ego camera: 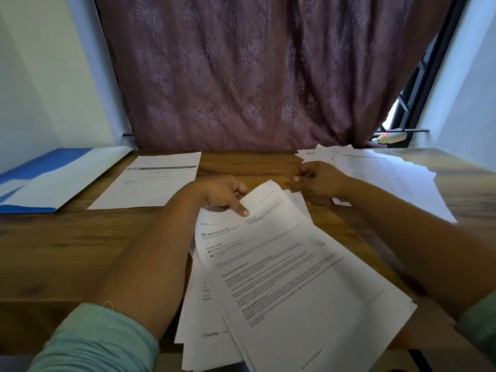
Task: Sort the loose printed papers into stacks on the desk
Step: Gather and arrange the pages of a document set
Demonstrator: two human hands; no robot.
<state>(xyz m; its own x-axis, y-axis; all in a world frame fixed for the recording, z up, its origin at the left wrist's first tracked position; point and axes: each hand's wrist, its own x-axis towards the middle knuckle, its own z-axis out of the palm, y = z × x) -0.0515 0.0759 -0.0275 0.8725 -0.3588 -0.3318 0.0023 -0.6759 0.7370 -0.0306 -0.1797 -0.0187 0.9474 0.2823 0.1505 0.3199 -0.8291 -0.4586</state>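
Printed papers (290, 280) lie fanned in a loose pile on the wooden desk (80, 242), nearest the person. The left hand (225, 196) pinches the pile's far edge, thumb on top of the uppermost sheet. Beyond the pile, the right hand (318, 179) hovers with curled fingers; whether it grips anything cannot be told. Left of the pile sits a single stack (150, 181), with a blue-and-white folder (53, 178) farther left. Right of the pile spreads another heap of sheets (389, 175).

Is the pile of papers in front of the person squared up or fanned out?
Fanned out. The pile of papers lies askew, sheet edges splayed at different angles, and the left hand pinches the top sheet's far corner.
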